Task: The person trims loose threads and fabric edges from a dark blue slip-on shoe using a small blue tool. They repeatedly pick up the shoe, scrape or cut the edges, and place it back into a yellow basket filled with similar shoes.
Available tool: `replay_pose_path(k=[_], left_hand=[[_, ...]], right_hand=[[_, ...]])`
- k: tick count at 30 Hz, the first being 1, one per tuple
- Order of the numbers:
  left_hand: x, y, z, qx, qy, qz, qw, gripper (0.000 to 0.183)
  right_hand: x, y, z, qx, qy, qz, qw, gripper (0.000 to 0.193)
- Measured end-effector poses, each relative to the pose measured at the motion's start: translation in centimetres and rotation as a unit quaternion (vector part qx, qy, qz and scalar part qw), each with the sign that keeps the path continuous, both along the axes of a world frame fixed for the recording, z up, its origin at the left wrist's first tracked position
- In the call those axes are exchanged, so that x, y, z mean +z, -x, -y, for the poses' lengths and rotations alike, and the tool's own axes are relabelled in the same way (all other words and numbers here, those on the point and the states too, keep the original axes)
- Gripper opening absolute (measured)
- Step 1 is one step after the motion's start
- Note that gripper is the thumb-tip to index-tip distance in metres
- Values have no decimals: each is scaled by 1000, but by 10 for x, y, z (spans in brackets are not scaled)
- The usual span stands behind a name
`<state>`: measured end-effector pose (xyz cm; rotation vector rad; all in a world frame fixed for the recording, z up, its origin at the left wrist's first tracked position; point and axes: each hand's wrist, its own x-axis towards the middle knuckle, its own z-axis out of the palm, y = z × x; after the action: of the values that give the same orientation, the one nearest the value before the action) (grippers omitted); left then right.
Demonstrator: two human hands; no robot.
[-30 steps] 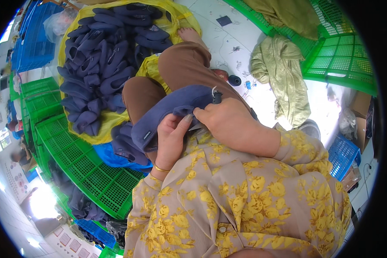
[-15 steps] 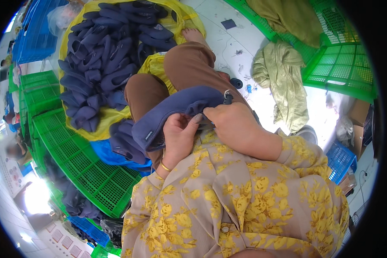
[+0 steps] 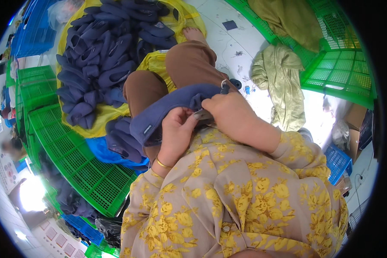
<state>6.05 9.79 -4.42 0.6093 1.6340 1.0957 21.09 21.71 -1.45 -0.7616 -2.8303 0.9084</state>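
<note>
Across my lap lies a curved navy fabric piece (image 3: 159, 109), soft and band-like, with a small light-lettered label near its left end. My left hand (image 3: 176, 131), a gold bangle at the wrist, is closed on its near edge, thumb and fingers pinching the cloth. My right hand (image 3: 234, 114) is closed around small thread snips (image 3: 204, 114). Their metal blades point left at the gathered cloth by my left fingertips. The snips' dark end, with a white cord loop, sticks out above my right hand. My right palm hides most of the tool.
A yellow sack (image 3: 189, 19) at the far left holds a heap of similar navy pieces (image 3: 99, 51). Green plastic crates (image 3: 81, 159) stand at left and far right. An olive cloth (image 3: 279, 81) hangs to the floor. A blue basket (image 3: 337, 161) sits at right, a dark spool (image 3: 235, 83) beyond my knee.
The snips' metal blades show more clearly now beside my left fingertips. My right hand has turned slightly, and the navy piece has shifted a little left. Both holds remain.
</note>
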Motion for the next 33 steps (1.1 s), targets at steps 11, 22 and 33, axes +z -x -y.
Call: replay_pose_path(k=[11, 22, 33], left_hand=[[18, 14, -13, -4, 23, 156, 987, 13], [2, 14, -14, 13, 13, 246, 969, 15], [3, 14, -12, 20, 5, 229, 973, 12]], right_hand=[[-9, -15, -42, 27, 184, -88, 979, 39], [-8, -5, -44, 44, 170, -84, 981, 32], [4, 17, -6, -89, 53, 22, 994, 48]])
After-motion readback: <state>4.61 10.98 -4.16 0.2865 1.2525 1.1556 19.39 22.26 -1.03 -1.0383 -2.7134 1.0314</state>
